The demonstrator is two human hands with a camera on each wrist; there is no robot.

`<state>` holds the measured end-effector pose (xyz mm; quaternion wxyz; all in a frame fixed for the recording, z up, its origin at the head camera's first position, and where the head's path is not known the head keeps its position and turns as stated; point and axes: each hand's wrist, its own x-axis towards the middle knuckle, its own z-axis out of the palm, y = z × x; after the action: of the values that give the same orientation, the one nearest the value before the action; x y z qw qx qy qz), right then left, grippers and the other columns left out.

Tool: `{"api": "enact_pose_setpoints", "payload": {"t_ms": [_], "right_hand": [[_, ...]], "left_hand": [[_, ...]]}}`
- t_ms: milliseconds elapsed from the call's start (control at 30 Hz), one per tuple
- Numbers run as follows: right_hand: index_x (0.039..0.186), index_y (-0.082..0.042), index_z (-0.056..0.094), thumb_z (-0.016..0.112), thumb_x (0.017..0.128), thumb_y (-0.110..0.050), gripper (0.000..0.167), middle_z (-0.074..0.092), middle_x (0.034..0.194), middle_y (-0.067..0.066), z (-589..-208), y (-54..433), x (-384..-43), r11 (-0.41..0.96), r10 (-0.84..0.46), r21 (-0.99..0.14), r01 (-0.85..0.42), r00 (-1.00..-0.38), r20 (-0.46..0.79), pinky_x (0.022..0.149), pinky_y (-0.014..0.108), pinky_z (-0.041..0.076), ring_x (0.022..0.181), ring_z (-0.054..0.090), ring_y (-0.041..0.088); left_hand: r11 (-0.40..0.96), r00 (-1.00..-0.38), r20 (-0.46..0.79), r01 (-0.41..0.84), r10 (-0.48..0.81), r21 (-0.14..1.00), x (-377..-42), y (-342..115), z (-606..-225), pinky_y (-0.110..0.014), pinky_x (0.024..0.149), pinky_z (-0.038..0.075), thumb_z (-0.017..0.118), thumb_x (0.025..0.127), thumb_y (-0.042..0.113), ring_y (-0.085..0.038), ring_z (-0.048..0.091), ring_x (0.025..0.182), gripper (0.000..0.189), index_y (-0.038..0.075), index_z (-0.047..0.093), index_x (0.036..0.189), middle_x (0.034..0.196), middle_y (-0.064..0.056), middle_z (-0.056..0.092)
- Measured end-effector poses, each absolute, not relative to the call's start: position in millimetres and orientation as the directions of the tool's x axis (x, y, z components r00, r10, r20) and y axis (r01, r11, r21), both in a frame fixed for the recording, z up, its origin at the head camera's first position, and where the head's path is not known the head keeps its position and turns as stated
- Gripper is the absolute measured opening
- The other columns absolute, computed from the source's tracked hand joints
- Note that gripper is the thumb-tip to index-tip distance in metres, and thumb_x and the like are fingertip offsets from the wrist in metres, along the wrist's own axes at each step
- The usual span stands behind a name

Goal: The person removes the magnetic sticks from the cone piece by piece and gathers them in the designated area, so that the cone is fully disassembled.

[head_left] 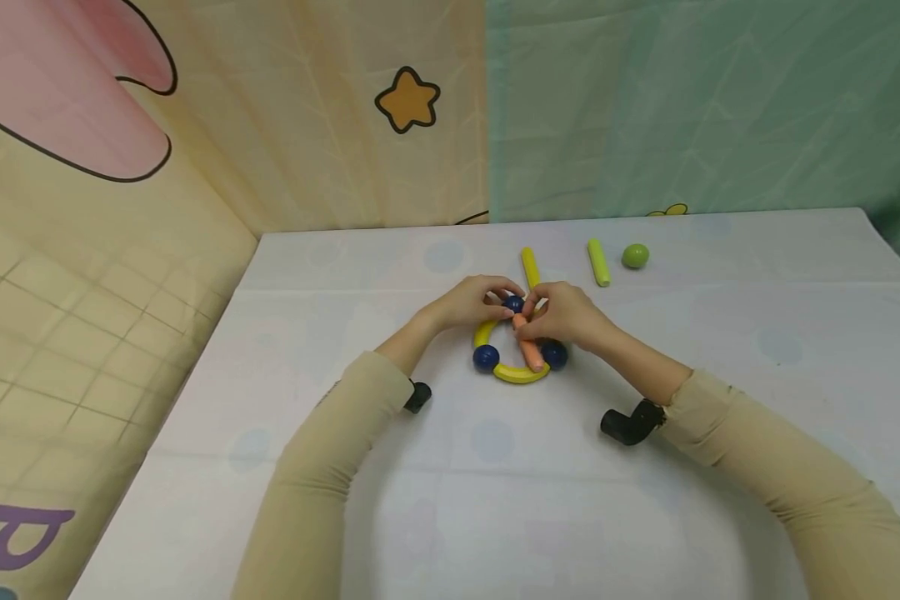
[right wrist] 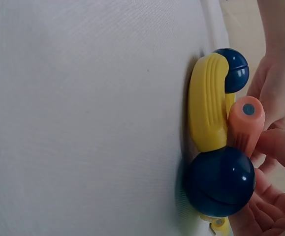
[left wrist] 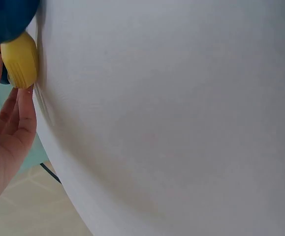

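Yellow curved sticks [head_left: 521, 375] and dark blue balls [head_left: 486, 358] form a ring on the white table. At its far side my left hand [head_left: 474, 302] pinches a blue ball [head_left: 513, 304] between thumb and fingers. My right hand [head_left: 567, 313] grips a straight orange rod [head_left: 528, 346], whose upper end lies close to that ball. The rod slants across the ring, its near end over the front yellow curve. A round metal spot shows on the end of the orange rod [right wrist: 247, 118] in the right wrist view. The right-hand blue ball [head_left: 553, 354] sits just below my right fingers.
Behind the ring lies a straight yellow rod [head_left: 529, 265]. Farther right are a light green rod [head_left: 598, 262] and a green ball [head_left: 635, 256], near the table's back edge. Printed cloth [head_left: 307, 125] hangs behind the table [head_left: 495, 517].
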<state>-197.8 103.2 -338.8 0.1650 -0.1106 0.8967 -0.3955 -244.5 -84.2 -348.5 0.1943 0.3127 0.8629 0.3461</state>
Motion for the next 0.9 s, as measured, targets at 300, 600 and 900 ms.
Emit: {"api": "enact_pose_setpoints", "payload": {"t_ms": [300,600,900], "right_hand": [[0.093,-0.004,0.061,0.075,0.074,-0.013,0.026,0.066,0.08,0.007,-333.4,99.0,-198.2,0.696,-0.461,-0.686,-0.212,-0.864,-0.201,0.061,0.026,0.048,0.071,0.06,0.017],[0.095,-0.002,0.067,0.073,0.073,-0.009,0.024,0.068,0.08,0.004,-331.6,101.2,-201.7,0.659,-0.589,-0.678,-0.325,-0.784,-0.196,0.062,0.025,0.05,0.068,0.061,0.014],[0.094,-0.004,0.071,0.075,0.074,-0.007,0.021,0.068,0.079,0.001,-329.5,105.4,-201.3,0.623,-0.659,-0.693,-0.363,-0.72,-0.215,0.066,0.027,0.05,0.07,0.06,0.014]], "left_hand": [[0.615,-0.763,-0.168,0.346,0.624,0.708,-230.9,-99.0,-347.2,-0.028,0.086,0.046,0.064,0.089,0.015,-0.02,0.062,0.095,0.029,0.009,0.057,0.117,0.116,-0.012,0.059],[0.626,-0.806,-0.159,0.301,0.57,0.72,-210.9,-106.2,-351.0,-0.028,0.084,0.045,0.068,0.087,0.019,-0.017,0.058,0.094,0.027,0.01,0.056,0.109,0.111,-0.007,0.06],[0.624,-0.849,-0.14,0.252,0.51,0.74,-191.7,-103.3,-354.1,-0.024,0.074,0.048,0.074,0.081,0.018,-0.017,0.059,0.087,0.027,0.008,0.059,0.101,0.102,-0.006,0.062]]}}
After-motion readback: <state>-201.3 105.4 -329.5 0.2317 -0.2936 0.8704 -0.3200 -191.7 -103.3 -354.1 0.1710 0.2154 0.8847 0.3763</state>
